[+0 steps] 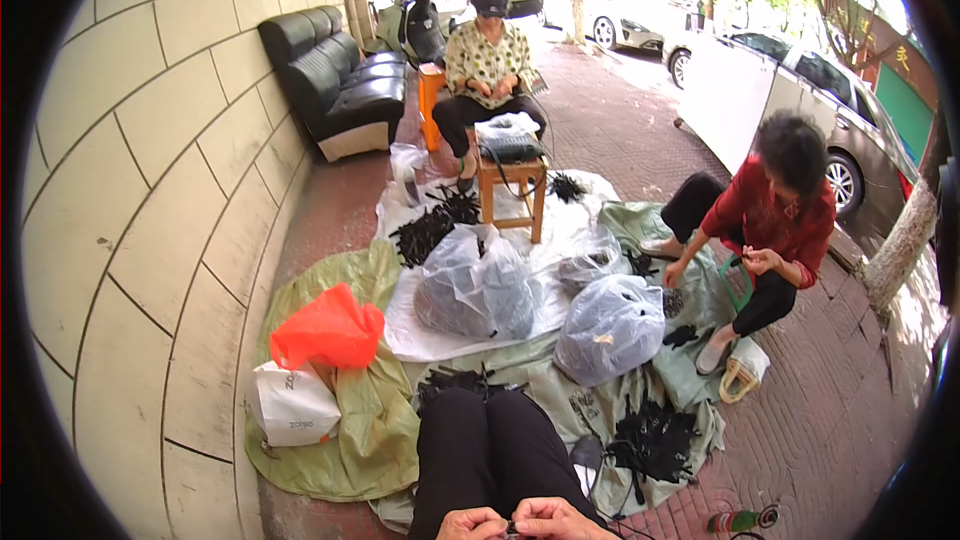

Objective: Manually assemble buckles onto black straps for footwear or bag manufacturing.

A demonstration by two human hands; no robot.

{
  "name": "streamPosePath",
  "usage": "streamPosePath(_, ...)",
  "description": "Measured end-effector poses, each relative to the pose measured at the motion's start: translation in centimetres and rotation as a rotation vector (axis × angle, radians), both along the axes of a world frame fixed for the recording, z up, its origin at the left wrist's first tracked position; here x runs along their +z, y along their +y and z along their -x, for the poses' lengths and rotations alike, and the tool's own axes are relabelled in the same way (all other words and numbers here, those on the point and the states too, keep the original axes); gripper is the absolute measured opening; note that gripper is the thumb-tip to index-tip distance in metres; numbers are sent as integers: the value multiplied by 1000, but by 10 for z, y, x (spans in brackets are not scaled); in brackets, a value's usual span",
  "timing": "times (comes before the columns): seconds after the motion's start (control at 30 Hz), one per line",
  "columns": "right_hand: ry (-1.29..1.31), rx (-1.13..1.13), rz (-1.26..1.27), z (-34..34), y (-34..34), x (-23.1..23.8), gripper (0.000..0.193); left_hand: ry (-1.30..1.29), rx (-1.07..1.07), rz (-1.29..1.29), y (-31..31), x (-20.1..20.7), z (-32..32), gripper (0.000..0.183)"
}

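Note:
Low in the picture, above my black-trousered lap (488, 450), my left hand (474, 523) and my right hand (552, 517) meet with fingers pinched. Between their fingertips is a small black piece (513, 527), too small to make out its kind. A thin black cord runs near my right hand. Just past my knees lies a heap of black strips (465, 381). A larger pile of black strips (655, 442) spreads on the sheet to my right.
Clear bags of dark pieces (475, 290) (612, 330) stand ahead on spread sheets. A red bag (330, 327) and white paper bag (297, 405) sit left. One person works behind a wooden stool (512, 172), another crouches right. A black sofa (345, 80) lines the wall.

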State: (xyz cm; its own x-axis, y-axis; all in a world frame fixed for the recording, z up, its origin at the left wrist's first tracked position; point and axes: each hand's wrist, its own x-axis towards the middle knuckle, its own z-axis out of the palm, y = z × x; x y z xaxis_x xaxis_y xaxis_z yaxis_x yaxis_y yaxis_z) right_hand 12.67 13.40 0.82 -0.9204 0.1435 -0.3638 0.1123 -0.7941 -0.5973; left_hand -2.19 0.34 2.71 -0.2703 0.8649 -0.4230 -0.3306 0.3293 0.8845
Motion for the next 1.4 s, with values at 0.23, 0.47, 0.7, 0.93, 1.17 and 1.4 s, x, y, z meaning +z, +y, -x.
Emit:
streamPosePath(0.23, 53, -77, 69, -7, 0, 9, 16, -52, 31, 52, 6, 7, -11, 16)
streamPosePath(0.47, 81, -14, 103, -11, 0, 0, 19, -162, -182, 15, 9, 14, -2, 26)
streamPosePath(0.7, 109, -15, 32, -11, -6, -6, 17, -115, -87, 37, -2, 9, -8, 26)
streamPosePath(0.93, 124, -1, -30, -13, -7, -8, 17, -45, 25, -1, -13, 6, -15, 27)
streamPosePath(1.17, 59, 70, -40, -24, -12, -30, 10, -35, 59, -4, -23, 1, -16, 24)
streamPosePath(1.4, -42, -38, -40, -19, -4, -20, 13, 128, 1, 41, -2, -14, 0, 35)
